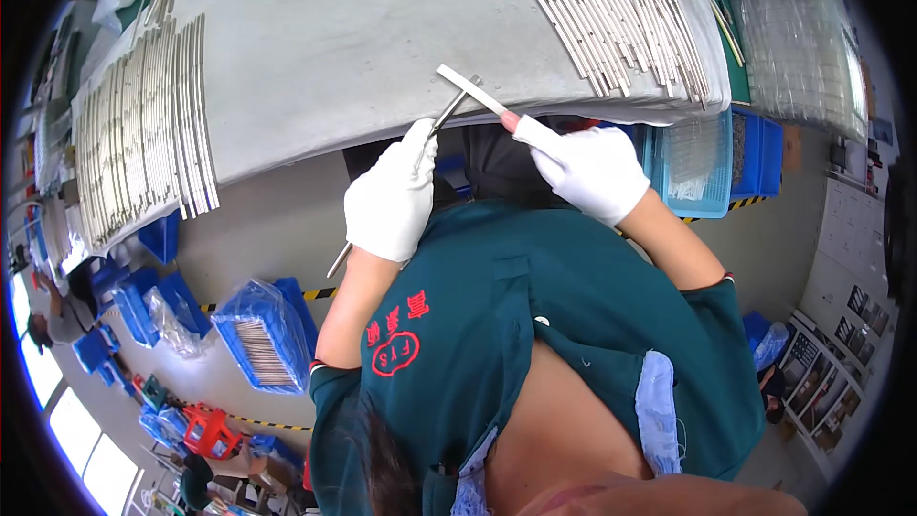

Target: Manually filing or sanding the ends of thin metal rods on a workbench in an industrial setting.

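My left hand (392, 193), in a white glove, is closed around a thin metal rod (453, 109). The rod's tip points up and away toward the table edge, and its other end sticks out below my wrist. In my right hand (597, 172), also gloved but with a bare fingertip showing, is a narrow flat white strip (472, 90). The strip crosses the rod near its tip; whether they touch I cannot tell. Both hands are just off the near edge of the grey-covered table (353, 38).
Rows of metal rods lie on the table, one group at the left (143, 124), another at the far right (611, 19). Stacked clear plastic trays (798, 33) stand right of it. A light-blue bin (712, 196) sits below. A blue crate (296, 325) of rods is on the floor.
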Action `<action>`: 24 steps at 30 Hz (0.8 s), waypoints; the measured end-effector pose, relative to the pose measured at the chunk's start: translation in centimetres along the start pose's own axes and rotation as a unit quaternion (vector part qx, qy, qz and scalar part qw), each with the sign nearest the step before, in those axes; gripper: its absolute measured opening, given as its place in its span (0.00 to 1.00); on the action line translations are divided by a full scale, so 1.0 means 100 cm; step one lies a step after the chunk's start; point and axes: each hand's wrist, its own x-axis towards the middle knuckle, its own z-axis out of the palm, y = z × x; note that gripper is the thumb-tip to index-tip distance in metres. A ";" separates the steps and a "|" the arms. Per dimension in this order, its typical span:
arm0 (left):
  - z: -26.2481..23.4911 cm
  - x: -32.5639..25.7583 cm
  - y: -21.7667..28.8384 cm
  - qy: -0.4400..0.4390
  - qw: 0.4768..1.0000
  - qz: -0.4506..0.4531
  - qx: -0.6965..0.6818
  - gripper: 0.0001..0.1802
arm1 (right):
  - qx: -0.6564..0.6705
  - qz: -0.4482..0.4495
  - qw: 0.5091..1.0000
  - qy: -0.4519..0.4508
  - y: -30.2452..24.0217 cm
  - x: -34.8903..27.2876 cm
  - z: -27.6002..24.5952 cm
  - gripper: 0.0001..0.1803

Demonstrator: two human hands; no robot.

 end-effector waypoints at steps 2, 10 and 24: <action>0.000 0.001 0.001 -0.001 1.000 0.004 -0.001 0.11 | -0.016 -0.009 1.000 0.019 0.003 -0.006 0.000 0.25; 0.001 0.000 0.003 0.000 1.000 0.002 0.006 0.11 | -0.001 0.005 0.999 0.046 -0.001 -0.002 0.006 0.24; 0.006 -0.001 0.002 -0.012 1.000 0.008 0.015 0.11 | 0.029 0.019 0.996 0.086 0.004 0.004 0.008 0.23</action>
